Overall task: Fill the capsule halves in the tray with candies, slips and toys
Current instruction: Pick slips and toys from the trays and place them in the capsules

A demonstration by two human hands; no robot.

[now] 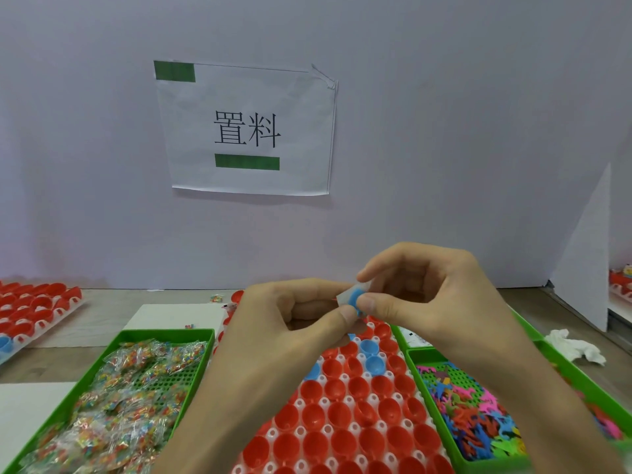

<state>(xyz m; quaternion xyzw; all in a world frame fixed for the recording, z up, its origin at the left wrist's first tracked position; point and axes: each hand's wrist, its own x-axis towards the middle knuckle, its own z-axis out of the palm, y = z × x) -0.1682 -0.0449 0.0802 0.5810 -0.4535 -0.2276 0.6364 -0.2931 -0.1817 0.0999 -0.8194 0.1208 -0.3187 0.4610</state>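
Wood-grain bench [99,319] carries: central capsule tray [299,403]; green candy bin [164,333] at left; green toy bin [420,354] at right; second tray [48,328] far left; crumpled tissue [578,348] far right.

Glossy plastic capsule halves [345,413] (red, smooth)

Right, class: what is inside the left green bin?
The green bin holds clear packets of coloured candies; perforated floor shows between them; anything beneath the pile is hidden.
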